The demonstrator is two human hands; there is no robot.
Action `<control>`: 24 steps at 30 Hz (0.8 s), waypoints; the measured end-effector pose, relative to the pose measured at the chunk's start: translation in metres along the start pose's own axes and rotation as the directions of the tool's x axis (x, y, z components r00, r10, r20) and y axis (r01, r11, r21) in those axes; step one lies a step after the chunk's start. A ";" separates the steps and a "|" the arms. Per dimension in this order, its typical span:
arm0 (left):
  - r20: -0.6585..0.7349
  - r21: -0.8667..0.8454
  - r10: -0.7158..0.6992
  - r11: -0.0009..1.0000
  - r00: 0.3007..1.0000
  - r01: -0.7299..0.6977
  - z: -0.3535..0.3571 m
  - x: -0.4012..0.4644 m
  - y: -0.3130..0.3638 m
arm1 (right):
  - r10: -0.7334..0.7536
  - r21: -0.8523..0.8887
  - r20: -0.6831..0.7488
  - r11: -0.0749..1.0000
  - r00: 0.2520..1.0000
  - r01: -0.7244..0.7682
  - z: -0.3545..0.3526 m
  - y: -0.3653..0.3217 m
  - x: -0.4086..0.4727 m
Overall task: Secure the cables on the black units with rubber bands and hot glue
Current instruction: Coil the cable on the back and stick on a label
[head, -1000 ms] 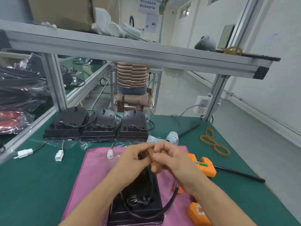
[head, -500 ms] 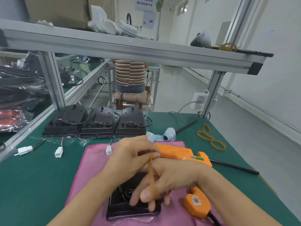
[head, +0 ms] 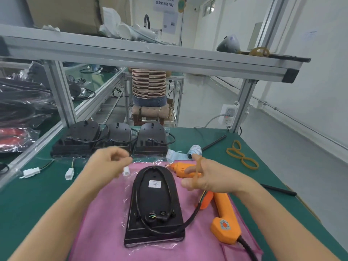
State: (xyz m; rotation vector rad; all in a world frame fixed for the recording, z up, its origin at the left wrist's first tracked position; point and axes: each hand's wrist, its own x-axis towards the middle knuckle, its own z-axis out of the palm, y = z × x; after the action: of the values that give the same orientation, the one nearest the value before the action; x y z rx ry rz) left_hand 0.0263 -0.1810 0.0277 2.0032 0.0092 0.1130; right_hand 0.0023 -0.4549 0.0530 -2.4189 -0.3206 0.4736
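Tan rubber band (head: 197,173) round right hand (head: 211,178), seemingly.

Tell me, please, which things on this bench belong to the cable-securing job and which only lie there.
Belong to the job:
- black unit on the pink cloth
- its cable
- rubber band stretched on the right hand
- white connector at the left hand
- orange glue gun
- spare rubber bands
- three black units at the back

Only lying there:
- paper labels
- black rod
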 end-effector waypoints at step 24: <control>0.295 -0.677 -0.236 0.632 0.926 0.377 0.040 -0.009 -0.019 | 0.044 0.420 -0.140 0.907 0.989 0.019 0.034 -0.002 0.028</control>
State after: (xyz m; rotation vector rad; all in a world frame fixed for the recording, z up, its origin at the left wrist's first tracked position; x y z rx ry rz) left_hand 0.0216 -0.2103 -0.0066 1.1675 0.1710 -0.2612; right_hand 0.0137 -0.4250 0.0225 -2.0186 -0.1211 0.3275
